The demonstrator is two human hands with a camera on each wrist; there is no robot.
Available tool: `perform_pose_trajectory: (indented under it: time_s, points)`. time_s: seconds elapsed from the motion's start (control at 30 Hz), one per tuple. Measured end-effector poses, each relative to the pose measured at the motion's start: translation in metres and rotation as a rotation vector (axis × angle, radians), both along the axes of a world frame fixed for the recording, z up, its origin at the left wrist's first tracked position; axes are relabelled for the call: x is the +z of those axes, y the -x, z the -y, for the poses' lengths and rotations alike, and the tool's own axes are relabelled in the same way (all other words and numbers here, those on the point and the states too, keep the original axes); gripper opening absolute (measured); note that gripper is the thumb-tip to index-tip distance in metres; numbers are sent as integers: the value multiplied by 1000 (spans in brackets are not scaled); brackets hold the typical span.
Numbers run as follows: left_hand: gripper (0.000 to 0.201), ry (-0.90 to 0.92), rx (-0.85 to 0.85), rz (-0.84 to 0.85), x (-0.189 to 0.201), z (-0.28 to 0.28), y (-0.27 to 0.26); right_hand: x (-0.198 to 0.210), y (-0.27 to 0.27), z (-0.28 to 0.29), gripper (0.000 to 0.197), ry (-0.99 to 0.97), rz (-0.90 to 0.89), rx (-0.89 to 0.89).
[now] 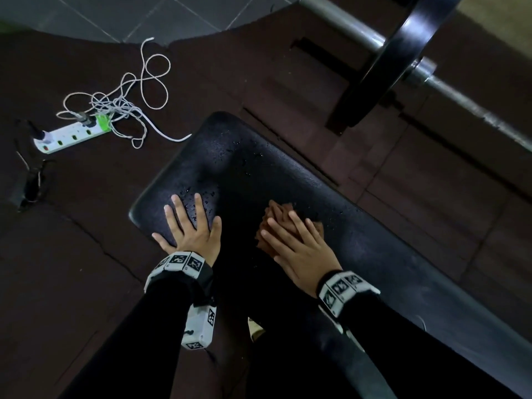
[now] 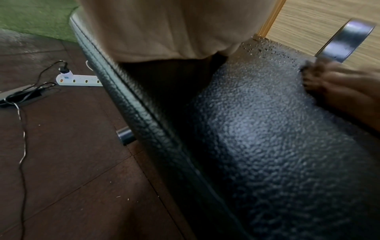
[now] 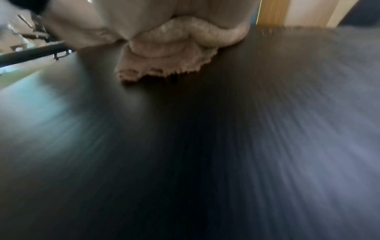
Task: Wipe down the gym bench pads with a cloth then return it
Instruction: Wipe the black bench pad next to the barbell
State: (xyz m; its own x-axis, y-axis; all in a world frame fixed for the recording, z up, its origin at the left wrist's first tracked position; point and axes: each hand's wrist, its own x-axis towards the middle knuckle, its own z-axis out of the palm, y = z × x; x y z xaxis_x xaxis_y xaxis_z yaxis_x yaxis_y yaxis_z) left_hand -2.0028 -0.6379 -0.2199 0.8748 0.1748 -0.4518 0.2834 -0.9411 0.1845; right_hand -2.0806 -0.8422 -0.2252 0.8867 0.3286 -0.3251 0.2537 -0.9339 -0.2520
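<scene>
A black textured bench pad [image 1: 359,234] runs from the middle of the head view to the lower right, with water drops [image 1: 201,194] near its far end. My left hand [image 1: 190,223] lies flat on the pad's left corner, fingers spread and straight. My right hand [image 1: 290,237] presses flat on a crumpled brown cloth [image 1: 283,213] on the pad's middle. The right wrist view shows the cloth [image 3: 170,53] bunched under the palm on the blurred pad [image 3: 205,146]. In the left wrist view the pad [image 2: 257,129] fills the right half, with the right hand [image 2: 345,91] blurred on it.
A white power strip [image 1: 69,136] with tangled cables [image 1: 129,99] lies on the dark rubber floor [image 1: 86,269] to the left. A barbell with a black weight plate [image 1: 403,61] crosses the upper right. A dark object [image 1: 27,185] lies at the far left.
</scene>
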Motion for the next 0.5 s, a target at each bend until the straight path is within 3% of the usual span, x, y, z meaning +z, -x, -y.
perform_pose_trajectory:
  time_s: [0.13, 0.23, 0.4, 0.5]
  points:
    - [72, -58, -26, 63, -2, 2, 3, -5, -55, 15, 56, 24, -18, -49]
    - [86, -21, -31, -25, -2, 1, -2, -6, -66, 42, 55, 26, -13, -151]
    - [59, 4, 43, -34, 12, 8, -3, -8, -24, 78, 55, 172, -83, -266]
    - [59, -2, 52, -81, 18, 10, -5, -7, 14, 77, 55, 210, -170, -215]
